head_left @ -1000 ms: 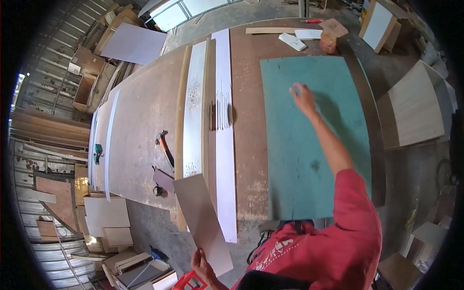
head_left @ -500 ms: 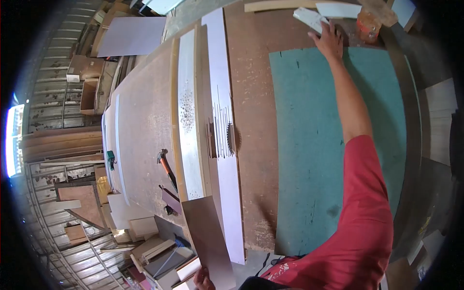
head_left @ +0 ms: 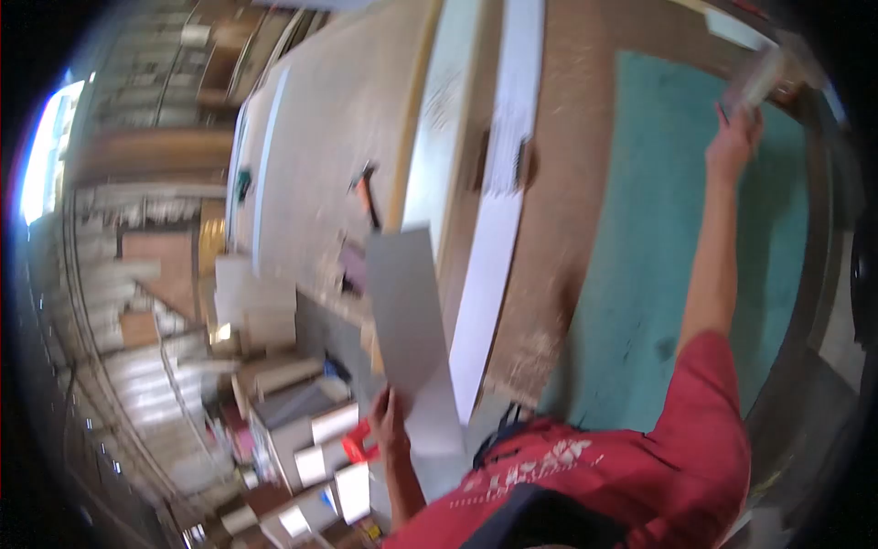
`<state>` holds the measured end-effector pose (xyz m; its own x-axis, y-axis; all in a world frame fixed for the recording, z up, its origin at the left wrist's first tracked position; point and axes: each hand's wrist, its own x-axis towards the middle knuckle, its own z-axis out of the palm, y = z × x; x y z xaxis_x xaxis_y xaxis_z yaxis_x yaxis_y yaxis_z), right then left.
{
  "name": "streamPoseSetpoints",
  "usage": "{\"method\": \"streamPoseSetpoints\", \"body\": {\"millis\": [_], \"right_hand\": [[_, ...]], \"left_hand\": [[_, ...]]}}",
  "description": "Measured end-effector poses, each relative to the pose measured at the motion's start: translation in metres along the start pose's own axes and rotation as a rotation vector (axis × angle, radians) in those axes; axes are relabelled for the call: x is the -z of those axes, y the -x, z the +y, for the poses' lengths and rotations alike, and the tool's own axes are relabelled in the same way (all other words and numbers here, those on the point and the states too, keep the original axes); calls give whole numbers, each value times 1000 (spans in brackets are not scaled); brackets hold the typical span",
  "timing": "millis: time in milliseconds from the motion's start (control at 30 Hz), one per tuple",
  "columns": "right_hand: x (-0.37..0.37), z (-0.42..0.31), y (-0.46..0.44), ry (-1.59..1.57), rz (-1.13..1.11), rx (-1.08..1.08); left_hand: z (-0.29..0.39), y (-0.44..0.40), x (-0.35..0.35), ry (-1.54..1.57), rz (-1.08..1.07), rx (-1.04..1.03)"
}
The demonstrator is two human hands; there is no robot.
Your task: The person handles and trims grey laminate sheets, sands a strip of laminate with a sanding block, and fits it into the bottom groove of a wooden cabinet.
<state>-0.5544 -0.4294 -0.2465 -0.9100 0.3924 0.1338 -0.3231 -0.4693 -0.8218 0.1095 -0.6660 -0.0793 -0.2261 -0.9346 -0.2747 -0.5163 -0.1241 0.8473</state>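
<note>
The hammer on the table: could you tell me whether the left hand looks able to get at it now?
Probably not straight away: the left hand holds the grey-brown board, and the hammer lies beyond its far end. Freeing the hand first would likely help.

Grey oblong panel [head_left: 410, 311] held aslant — pale piece [head_left: 757, 77], held, blurred.

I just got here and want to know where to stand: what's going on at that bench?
A person in a red shirt works with both hands. The left hand holds a flat grey board by its left edge. The right hand is stretched out over the green sheet, gripping a pale piece too blurred to identify. A hammer lies on the brown bench, untouched.
</note>
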Motion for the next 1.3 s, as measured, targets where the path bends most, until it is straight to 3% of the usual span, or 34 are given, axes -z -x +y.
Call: {"method": "streamPoseSetpoints", "body": {"millis": [33,100,167,300,333,400,500,633,800,900,967,1033,1100,1167,1300], "right_hand": [[10,-27,41,-202,-111,-160],[18,-78,129,-320,-324,-289],[41,-107,203,-530,-356,-541],[92,-159,321,-158,-519,-622],[99,-171,345,-140,-503,-584],[113,-201,392,-292,-359,-810],[125,-237,461,-150,-380,-729],[123,-297,560,2,-253,-655],[150,-343,640,11,-231,-649],[171,-366,666,60,-119,-609],[186,-371,677,109,28,-502],[203,-374,682,90,136,-473],[217,-374,682,65,231,-452],[231,-375,676,-7,357,-518],[264,-378,656,14,382,-522]], "left_hand": [[10,0,1,15,17,97],[4,-11,4,169,-30,1],[-6,-19,17,280,-108,11],[-37,-41,46,395,-312,-7],[-43,-46,49,407,-356,-10],[-45,-50,53,389,-406,-38],[-63,-61,55,396,-519,-78],[-62,-53,55,471,-830,-66],[-64,-36,28,517,-998,-67],[-48,-4,7,971,-869,60],[-36,8,-3,951,-975,140],[-39,14,-19,745,-1275,133],[-48,38,-36,672,-1251,149],[-58,61,-51,643,-1193,312],[-86,97,-95,548,-1239,432]]}}
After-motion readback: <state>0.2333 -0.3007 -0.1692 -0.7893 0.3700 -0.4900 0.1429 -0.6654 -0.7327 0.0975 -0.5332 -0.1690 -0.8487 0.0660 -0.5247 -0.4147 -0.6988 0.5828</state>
